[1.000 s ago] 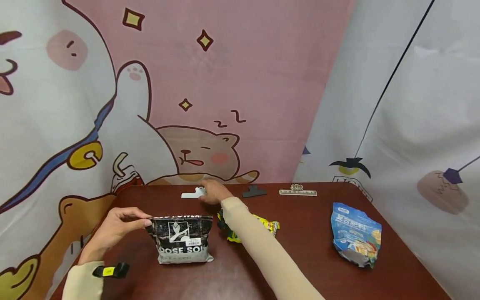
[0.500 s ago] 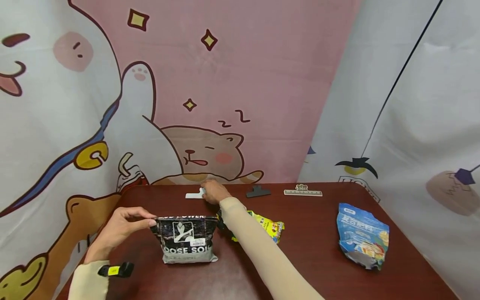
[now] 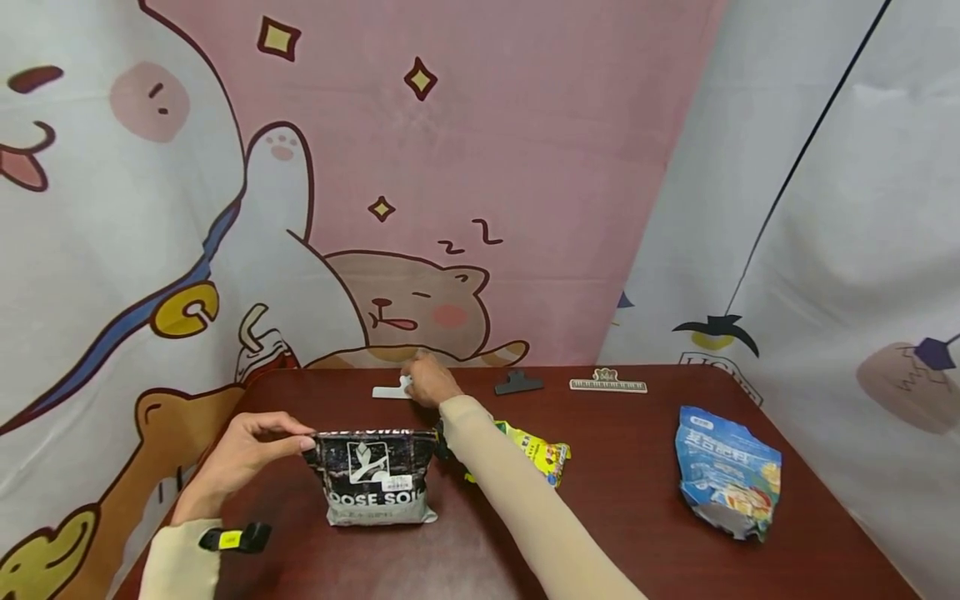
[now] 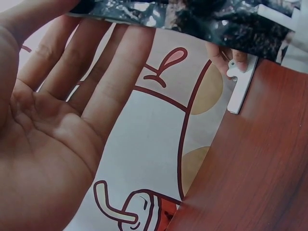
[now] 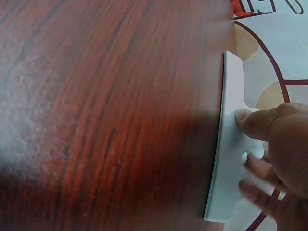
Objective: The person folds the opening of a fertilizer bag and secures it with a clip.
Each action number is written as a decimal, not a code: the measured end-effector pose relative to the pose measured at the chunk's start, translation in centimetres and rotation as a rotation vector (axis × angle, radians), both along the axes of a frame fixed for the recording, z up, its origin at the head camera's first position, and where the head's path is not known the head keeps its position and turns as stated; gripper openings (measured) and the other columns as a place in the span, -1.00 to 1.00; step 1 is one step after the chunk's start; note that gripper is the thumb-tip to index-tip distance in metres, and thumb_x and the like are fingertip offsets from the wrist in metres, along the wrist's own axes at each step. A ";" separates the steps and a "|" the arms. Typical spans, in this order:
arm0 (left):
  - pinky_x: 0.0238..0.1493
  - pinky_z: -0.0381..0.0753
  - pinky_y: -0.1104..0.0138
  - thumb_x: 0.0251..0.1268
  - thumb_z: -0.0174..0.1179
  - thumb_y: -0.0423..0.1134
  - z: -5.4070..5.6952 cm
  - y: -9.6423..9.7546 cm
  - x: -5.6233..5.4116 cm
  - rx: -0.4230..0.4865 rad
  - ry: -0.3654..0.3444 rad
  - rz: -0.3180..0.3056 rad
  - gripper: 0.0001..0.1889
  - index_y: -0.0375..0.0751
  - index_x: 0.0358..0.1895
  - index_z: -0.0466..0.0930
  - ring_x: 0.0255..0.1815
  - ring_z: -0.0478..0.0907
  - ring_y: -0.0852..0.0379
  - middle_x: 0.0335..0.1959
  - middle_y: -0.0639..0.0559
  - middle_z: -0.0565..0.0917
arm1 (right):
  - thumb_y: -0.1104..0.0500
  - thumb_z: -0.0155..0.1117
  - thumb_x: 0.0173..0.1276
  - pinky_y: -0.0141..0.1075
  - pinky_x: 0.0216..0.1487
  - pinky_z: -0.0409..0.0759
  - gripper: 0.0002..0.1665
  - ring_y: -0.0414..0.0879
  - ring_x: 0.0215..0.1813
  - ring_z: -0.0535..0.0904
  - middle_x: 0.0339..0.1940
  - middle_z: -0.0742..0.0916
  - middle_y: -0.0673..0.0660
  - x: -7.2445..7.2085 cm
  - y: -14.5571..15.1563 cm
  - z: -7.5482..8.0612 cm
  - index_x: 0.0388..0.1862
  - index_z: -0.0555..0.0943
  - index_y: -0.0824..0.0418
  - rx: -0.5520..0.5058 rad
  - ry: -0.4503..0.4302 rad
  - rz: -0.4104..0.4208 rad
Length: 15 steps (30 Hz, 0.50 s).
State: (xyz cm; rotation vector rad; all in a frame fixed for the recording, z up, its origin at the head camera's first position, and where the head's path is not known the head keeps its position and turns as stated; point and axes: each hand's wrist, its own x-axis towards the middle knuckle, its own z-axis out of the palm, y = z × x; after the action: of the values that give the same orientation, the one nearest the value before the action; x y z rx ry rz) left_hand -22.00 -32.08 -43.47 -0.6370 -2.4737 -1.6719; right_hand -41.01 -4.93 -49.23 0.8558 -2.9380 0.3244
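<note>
A black and grey bag of soil (image 3: 371,487) stands upright on the table, lettered "LOOSE SOIL". My left hand (image 3: 238,457) pinches its top left corner between thumb and fingers; the left wrist view shows the palm (image 4: 53,139) below the bag's dark top edge (image 4: 202,24). At the table's far edge, my right hand (image 3: 431,379) is on a white clip (image 3: 392,392). In the right wrist view the thumb (image 5: 257,122) lies on the clip (image 5: 225,149), with fingertips at the far side of its handle, partly hidden.
A dark grey clip (image 3: 518,382) and a piano-key patterned clip (image 3: 607,382) lie along the back of the table (image 3: 600,500). Behind my right forearm is a yellow packet (image 3: 543,454), partly covered. A blue pouch (image 3: 729,475) lies at the right. A cartoon curtain (image 3: 525,167) hangs behind.
My right hand has stayed at the white clip, its fingers shifting slightly over the handle. The left hand keeps its pinch on the bag. The head view has turned a little left.
</note>
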 end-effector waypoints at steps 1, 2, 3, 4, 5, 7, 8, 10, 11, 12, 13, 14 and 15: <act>-0.33 0.68 0.30 0.31 0.34 -0.46 0.0 0.0 0.0 -0.001 -0.001 0.000 -0.87 -0.38 -0.12 0.78 -0.32 0.69 0.17 -0.32 0.14 0.80 | 0.10 0.35 0.44 -0.24 0.15 0.63 -0.69 -0.07 0.18 0.62 0.14 0.74 -0.01 0.0 0.0 0.0 0.13 0.73 0.01 -0.019 -0.009 -0.003; -0.33 0.68 0.30 0.31 0.34 -0.46 0.0 0.0 0.0 0.000 -0.002 0.000 -0.87 -0.38 -0.12 0.78 -0.33 0.68 0.17 -0.32 0.13 0.80 | 0.10 0.36 0.43 -0.24 0.10 0.65 -0.68 -0.08 0.12 0.66 0.11 0.77 -0.02 0.0 0.1 -0.1 0.14 0.73 0.01 -0.035 -0.015 -0.008; -0.33 0.68 0.30 0.31 0.34 -0.46 0.0 0.1 0.0 0.000 -0.004 0.000 -0.87 -0.38 -0.12 0.78 -0.32 0.69 0.17 -0.32 0.13 0.80 | 0.11 0.36 0.43 -0.25 0.08 0.66 -0.68 -0.09 0.06 0.69 0.08 0.79 -0.02 0.0 0.1 -0.1 0.14 0.73 0.01 -0.048 -0.022 -0.011; -0.33 0.68 0.30 0.31 0.34 -0.46 0.0 0.1 0.0 0.002 -0.005 -0.002 -0.86 -0.39 -0.12 0.77 -0.32 0.69 0.17 -0.32 0.13 0.80 | 0.11 0.36 0.44 -0.25 0.03 0.68 -0.68 -0.11 0.00 0.71 0.06 0.80 -0.03 0.1 0.2 -0.1 0.14 0.73 0.00 -0.061 -0.034 -0.015; -0.32 0.68 0.30 0.31 0.34 -0.46 0.0 0.1 -0.1 0.003 -0.006 -0.004 -0.86 -0.39 -0.12 0.77 -0.32 0.69 0.17 -0.32 0.13 0.80 | 0.10 0.35 0.45 -0.24 0.00 0.69 -0.69 -0.12 -0.03 0.72 0.05 0.81 -0.04 0.1 0.3 -0.1 0.14 0.73 -0.02 -0.070 -0.050 -0.023; -0.32 0.68 0.29 0.30 0.34 -0.46 0.0 0.2 -0.1 0.004 -0.009 -0.005 -0.86 -0.39 -0.12 0.77 -0.32 0.69 0.17 -0.32 0.13 0.80 | 0.08 0.34 0.46 -0.24 -0.02 0.69 -0.71 -0.13 -0.05 0.72 0.05 0.80 -0.05 0.3 0.4 0.1 0.13 0.74 -0.05 -0.081 -0.067 -0.039; -0.32 0.68 0.29 0.31 0.35 -0.45 0.1 0.2 -0.1 0.004 -0.011 -0.003 -0.86 -0.39 -0.12 0.77 -0.32 0.69 0.17 -0.32 0.13 0.80 | 0.07 0.34 0.47 -0.24 -0.01 0.68 -0.72 -0.14 -0.05 0.72 0.05 0.80 -0.06 0.3 0.4 0.3 0.11 0.74 -0.07 -0.084 -0.071 -0.045; -0.33 0.68 0.29 0.31 0.35 -0.44 0.1 0.2 -0.1 0.005 -0.014 0.002 -0.86 -0.38 -0.12 0.77 -0.32 0.69 0.18 -0.32 0.14 0.80 | 0.06 0.36 0.46 -0.23 0.01 0.68 -0.75 -0.13 -0.03 0.71 0.05 0.80 -0.06 0.4 0.5 0.5 0.08 0.75 -0.08 -0.096 -0.079 -0.049; -0.33 0.68 0.30 0.31 0.35 -0.43 0.1 0.2 -0.1 0.003 -0.015 0.008 -0.87 -0.37 -0.12 0.78 -0.32 0.68 0.18 -0.32 0.15 0.80 | 0.05 0.37 0.45 -0.23 0.01 0.67 -0.75 -0.13 -0.02 0.71 0.05 0.79 -0.05 0.5 0.6 0.6 0.08 0.74 -0.08 -0.107 -0.083 -0.048; -0.33 0.68 0.30 0.31 0.35 -0.43 0.1 0.2 -0.1 0.003 -0.017 0.012 -0.87 -0.37 -0.12 0.78 -0.32 0.68 0.18 -0.32 0.15 0.80 | 0.05 0.39 0.44 -0.22 0.01 0.67 -0.74 -0.12 -0.02 0.70 0.04 0.79 -0.04 0.6 0.7 0.8 0.08 0.74 -0.06 -0.128 -0.092 -0.042; -0.32 0.68 0.30 0.31 0.35 -0.43 0.1 0.2 -0.1 0.003 -0.019 0.015 -0.87 -0.37 -0.13 0.78 -0.32 0.68 0.19 -0.32 0.16 0.80 | 0.05 0.41 0.42 -0.23 0.00 0.67 -0.72 -0.12 -0.02 0.70 0.03 0.79 -0.02 0.7 0.7 0.8 0.09 0.73 -0.04 -0.145 -0.099 -0.036; -0.32 0.68 0.30 0.31 0.35 -0.43 0.1 0.2 -0.1 0.003 -0.019 0.017 -0.87 -0.37 -0.13 0.78 -0.32 0.68 0.19 -0.32 0.16 0.80 | 0.06 0.42 0.41 -0.23 0.01 0.67 -0.69 -0.11 -0.01 0.70 0.03 0.79 0.00 0.7 0.8 0.9 0.11 0.72 0.00 -0.167 -0.110 -0.027; -0.32 0.68 0.30 0.31 0.35 -0.43 0.0 0.2 0.0 0.002 -0.019 0.017 -0.87 -0.37 -0.13 0.78 -0.32 0.69 0.19 -0.32 0.16 0.80 | 0.07 0.45 0.38 -0.24 0.00 0.68 -0.65 -0.10 -0.01 0.70 0.03 0.79 0.02 0.7 0.9 0.9 0.12 0.71 0.04 -0.190 -0.121 -0.020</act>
State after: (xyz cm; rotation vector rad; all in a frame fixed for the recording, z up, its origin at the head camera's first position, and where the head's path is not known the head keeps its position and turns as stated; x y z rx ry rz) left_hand -22.02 -31.88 -43.42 -0.6004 -2.4831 -1.6820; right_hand -40.26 -4.00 -48.36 0.8072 -2.9592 0.6643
